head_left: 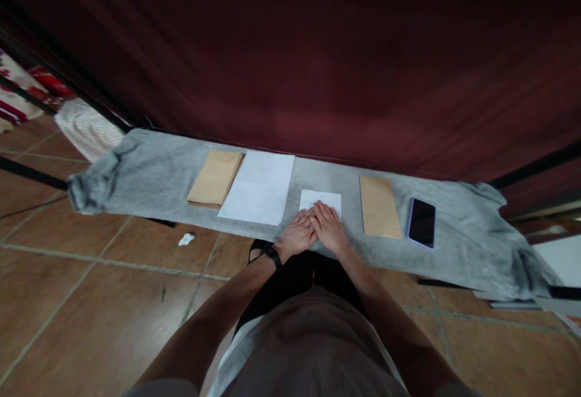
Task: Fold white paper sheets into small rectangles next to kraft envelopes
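Both hands lie flat and side by side on a small folded white paper [321, 196] at the near middle of the grey cloth. My left hand [297, 233], with a dark band at the wrist, covers its lower left part. My right hand [330, 227] presses beside it, fingers stretched out, and the fingertips of the two hands meet. Left of them are larger white sheets [259, 188], with a stack of brown envelopes [215, 178] beyond. To the right lies a single brown envelope [380, 206].
A phone [422, 223] with a purple edge lies right of the single envelope. The grey cloth [149, 173] covers a long narrow board. A dark red curtain [308, 70] hangs behind it. A white scrap [186, 239] is on the tiled floor.
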The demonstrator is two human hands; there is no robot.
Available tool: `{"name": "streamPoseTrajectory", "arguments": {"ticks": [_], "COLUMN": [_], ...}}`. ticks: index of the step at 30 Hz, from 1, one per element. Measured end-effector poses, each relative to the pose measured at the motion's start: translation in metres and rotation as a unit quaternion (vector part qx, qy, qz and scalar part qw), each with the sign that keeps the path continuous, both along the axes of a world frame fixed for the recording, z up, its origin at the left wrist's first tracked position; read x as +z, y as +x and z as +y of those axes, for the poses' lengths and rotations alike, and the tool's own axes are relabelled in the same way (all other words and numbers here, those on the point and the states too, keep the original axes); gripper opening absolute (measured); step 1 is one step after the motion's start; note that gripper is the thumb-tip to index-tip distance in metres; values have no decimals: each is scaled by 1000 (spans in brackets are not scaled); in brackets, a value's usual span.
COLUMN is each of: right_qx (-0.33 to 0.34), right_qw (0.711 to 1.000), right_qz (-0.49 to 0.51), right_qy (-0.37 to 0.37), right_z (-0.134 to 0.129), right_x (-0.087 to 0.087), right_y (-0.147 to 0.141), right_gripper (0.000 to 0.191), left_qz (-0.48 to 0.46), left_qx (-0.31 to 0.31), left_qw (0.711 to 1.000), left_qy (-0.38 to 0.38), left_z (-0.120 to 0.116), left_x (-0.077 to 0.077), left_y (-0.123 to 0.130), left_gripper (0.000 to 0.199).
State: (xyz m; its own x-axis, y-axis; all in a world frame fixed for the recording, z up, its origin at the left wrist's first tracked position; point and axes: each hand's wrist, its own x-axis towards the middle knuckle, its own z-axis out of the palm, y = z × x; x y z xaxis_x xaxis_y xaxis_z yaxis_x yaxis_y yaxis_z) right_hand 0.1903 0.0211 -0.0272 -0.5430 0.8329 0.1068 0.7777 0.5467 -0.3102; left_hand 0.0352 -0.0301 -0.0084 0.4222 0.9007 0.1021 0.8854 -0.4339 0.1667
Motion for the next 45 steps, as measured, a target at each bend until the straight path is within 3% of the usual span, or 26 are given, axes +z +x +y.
{"name": "streamPoseTrajectory", "arguments": {"ticks": [8,19,26,36,45], "right_qx": [-15,-76,-90,-88,-98], "right_qw": [1000,989,987,991,988], "right_qz": [-12,14,7,-17,17], "right_qy": [-4,130,132,95,114], "right_z": [-4,-15,-17,-17,-17], "right_x": [0,-14,-11,-6,-5], "right_y": [3,39,44,41,41], "right_gripper": [60,58,58,53,54], "left_qz": [14,-3,-30,-66,-28], "left_qx": [-8,-8,59,54,98], "left_qw": [1000,1000,998,994,994], "left_qy": [12,18,11,-74,-44], "left_z": [2,4,3,55,67], "left_x": [-3,-6,-6,0,-8], "left_y": [-2,-4,3,61,39], "left_gripper": [49,57,57,59,61]}}
